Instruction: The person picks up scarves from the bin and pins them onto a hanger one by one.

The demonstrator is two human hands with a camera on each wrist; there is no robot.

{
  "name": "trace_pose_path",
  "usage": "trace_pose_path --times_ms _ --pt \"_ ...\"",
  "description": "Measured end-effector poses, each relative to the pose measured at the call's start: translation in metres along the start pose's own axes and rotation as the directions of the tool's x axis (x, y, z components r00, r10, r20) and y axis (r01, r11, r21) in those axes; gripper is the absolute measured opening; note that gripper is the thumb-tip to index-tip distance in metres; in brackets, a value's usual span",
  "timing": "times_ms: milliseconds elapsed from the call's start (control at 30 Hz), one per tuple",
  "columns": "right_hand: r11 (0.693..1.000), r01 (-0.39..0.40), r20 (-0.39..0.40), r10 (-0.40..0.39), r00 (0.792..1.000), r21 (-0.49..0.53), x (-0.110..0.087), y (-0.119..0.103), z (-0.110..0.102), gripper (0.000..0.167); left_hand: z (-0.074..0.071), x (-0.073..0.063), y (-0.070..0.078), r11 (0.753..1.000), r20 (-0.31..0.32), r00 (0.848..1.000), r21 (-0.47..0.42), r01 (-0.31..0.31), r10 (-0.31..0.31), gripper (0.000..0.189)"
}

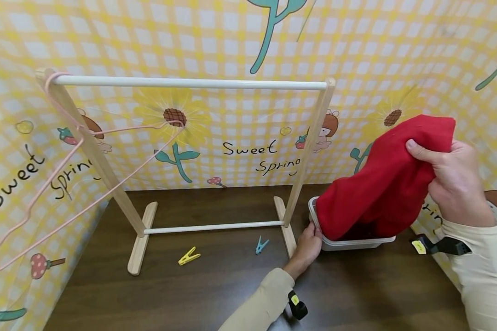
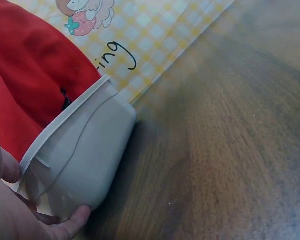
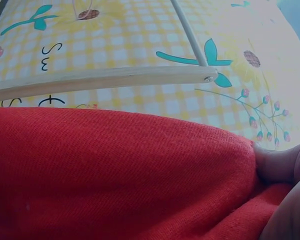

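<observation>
A piece of red cloth (image 1: 381,179) hangs from my right hand (image 1: 459,177), which pinches its upper end between thumb and fingers. Its lower part still lies in a light grey plastic bin (image 1: 358,245) on the table. At the bin's near left corner, my left hand (image 1: 308,243) grips it, thumb by the rim and fingers against the outer wall. The left wrist view shows a small black string-like bit (image 2: 65,99) against the cloth. Red fabric (image 3: 120,170) fills the lower half of the right wrist view, and the other fingers there are mostly hidden.
Left of the bin stands a wooden rack (image 1: 308,151) with a white top bar (image 1: 190,82). A pink hanger (image 1: 128,184) hooks over the bar's left end. A yellow clothespin (image 1: 189,256) and a blue clothespin (image 1: 261,246) lie before the rack. Checkered fabric walls (image 1: 232,50) surround the table.
</observation>
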State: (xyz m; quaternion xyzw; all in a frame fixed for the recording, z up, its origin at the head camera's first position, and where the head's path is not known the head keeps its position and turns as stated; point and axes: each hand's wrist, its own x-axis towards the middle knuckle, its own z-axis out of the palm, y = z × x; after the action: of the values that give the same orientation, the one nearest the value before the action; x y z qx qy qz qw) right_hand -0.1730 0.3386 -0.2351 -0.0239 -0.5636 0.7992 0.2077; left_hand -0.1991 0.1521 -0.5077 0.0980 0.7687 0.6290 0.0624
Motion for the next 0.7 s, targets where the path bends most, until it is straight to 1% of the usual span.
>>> trace_pose_path --times_ms 233,400,567,700 --pt "0.999 0.017 0.017 -0.018 1.0 0.049 -0.001 -0.003 0.002 0.023 0.002 -0.003 -0.001 1.0 -0.007 1.0 0.008 0.014 -0.014 0.028" --pt "0.995 0.058 0.037 -0.061 0.997 0.078 0.0 -0.004 0.006 0.024 0.001 -0.004 -0.001 1.0 0.001 1.0 0.001 0.021 -0.021 0.029" --pt "0.993 0.077 0.03 -0.08 0.996 0.09 -0.001 -0.007 0.011 0.025 0.0 -0.003 -0.001 1.0 -0.004 1.0 0.008 0.027 -0.027 0.029" --pt "0.989 0.076 0.029 -0.081 0.996 0.126 -0.001 -0.009 0.014 0.025 0.0 -0.004 -0.003 0.999 -0.01 0.999 0.022 0.036 -0.036 0.032"
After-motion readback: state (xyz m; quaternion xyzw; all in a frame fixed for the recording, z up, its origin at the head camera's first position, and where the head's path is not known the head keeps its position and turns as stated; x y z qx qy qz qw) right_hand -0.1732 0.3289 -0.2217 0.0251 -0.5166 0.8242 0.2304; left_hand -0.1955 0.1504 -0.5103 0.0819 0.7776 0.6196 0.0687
